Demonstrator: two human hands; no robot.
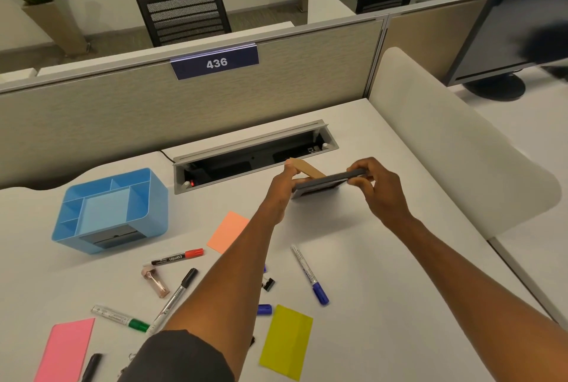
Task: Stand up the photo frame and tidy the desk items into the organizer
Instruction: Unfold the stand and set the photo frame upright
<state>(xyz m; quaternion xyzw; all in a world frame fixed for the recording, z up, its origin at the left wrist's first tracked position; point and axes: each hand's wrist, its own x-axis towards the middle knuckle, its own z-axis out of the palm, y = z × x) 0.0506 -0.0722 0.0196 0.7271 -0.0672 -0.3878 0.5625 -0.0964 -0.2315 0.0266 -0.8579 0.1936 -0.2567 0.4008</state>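
Note:
A grey photo frame is held tilted just above the desk, in front of the cable tray. My left hand grips its left end, thumb against the tan cardboard stand that sticks out behind. My right hand grips the right end. The blue organizer stands at the left with empty compartments. Loose on the desk lie a red marker, a black marker, a green marker, a blue marker, a binder clip and a rose-gold tube.
Sticky notes lie around: orange, yellow, pink. An open cable tray is sunk into the desk behind the frame. A beige partition bounds the back, a white divider the right. A monitor stands beyond it.

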